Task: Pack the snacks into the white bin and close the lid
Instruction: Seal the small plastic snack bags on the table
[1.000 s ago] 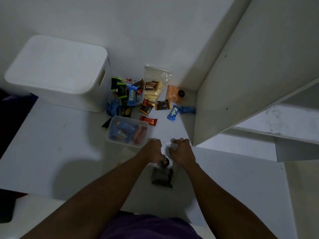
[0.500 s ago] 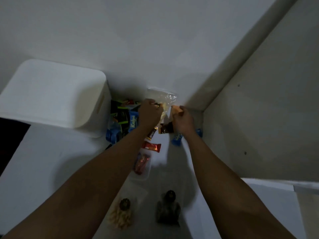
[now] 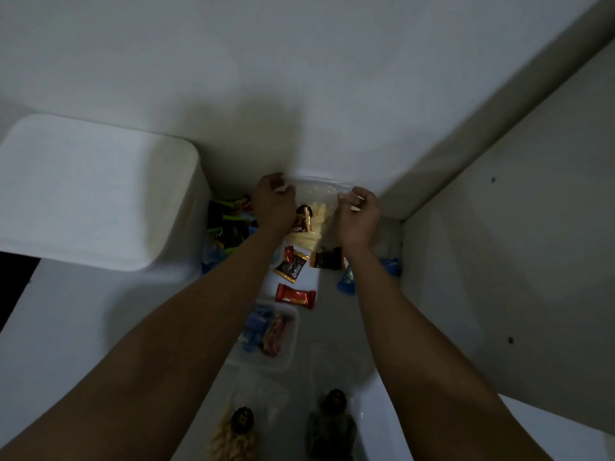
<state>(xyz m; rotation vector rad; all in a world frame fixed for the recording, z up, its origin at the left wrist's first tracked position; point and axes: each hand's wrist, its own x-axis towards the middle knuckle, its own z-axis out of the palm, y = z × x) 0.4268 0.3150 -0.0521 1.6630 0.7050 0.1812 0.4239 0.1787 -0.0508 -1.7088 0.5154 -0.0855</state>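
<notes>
The white bin [image 3: 100, 191] stands at the left with its lid on. Against the wall lies a clear plastic bag [image 3: 316, 197] with pale yellow snacks and a brown packet inside. My left hand [image 3: 273, 204] grips the bag's top left corner and my right hand [image 3: 359, 217] pinches its top right corner. Below the bag lie loose snacks: a brown-gold packet [image 3: 292, 266], a dark packet [image 3: 327, 259], a red bar [image 3: 295, 296] and blue candies [image 3: 347, 282]. A heap of green and black packets [image 3: 228, 227] sits beside the bin.
A clear tub [image 3: 266, 337] with blue and red bars sits between my forearms. Two clear bags, one with pale nuts [image 3: 233, 434] and one with dark pieces [image 3: 331, 424], lie near the bottom edge. A white cabinet panel [image 3: 499, 261] walls off the right side.
Both hands left the dark-pieces bag near me, reached forward to the wall, and now hold the top corners of the clear bag. The camera tilted forward with them.
</notes>
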